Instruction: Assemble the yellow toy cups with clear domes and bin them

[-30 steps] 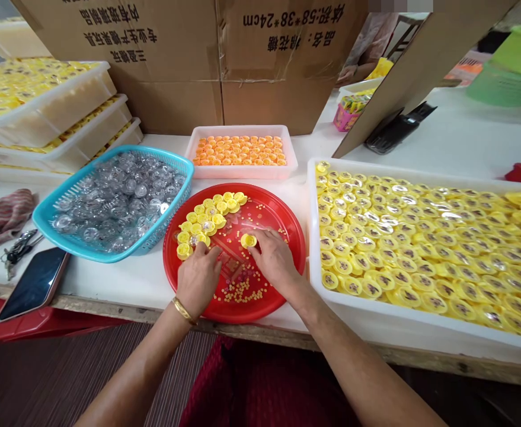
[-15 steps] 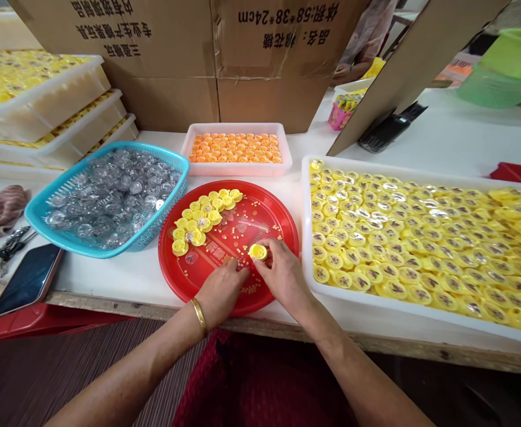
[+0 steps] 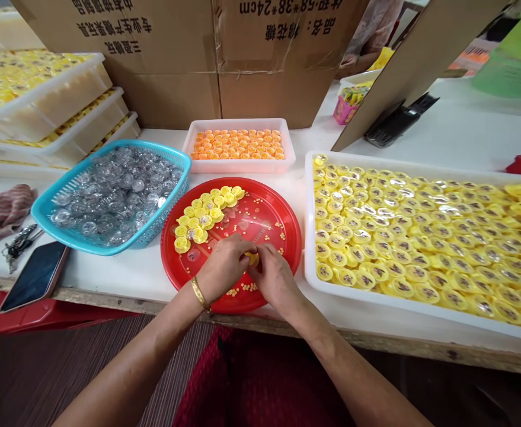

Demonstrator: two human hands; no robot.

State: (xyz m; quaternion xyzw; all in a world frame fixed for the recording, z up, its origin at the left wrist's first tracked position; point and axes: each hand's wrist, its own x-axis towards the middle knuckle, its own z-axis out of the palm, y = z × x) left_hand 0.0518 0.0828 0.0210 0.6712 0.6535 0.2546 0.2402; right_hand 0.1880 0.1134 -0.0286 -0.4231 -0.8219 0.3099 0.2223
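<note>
Both my hands meet over the near half of a round red tray [image 3: 282,240]. My right hand [image 3: 274,277] pinches a small yellow cap [image 3: 252,258], and my left hand [image 3: 223,265], with a gold bangle at the wrist, closes its fingers onto the same cap from the left. Tiny yellow beads [image 3: 242,288] lie scattered on the tray under the hands. A cluster of loose yellow caps [image 3: 202,216] sits at the tray's far left.
A blue basket [image 3: 49,210] of clear plastic lids stands left of the tray. A white bin [image 3: 367,308] of finished yellow caps fills the right. A white tray [image 3: 240,166] of orange pieces sits behind. Phone [image 3: 33,276], keys and cloth lie far left; cardboard boxes stand behind.
My left hand moved right from the cap cluster across the beads to join my right hand. My right hand drew the yellow cap nearer to me.
</note>
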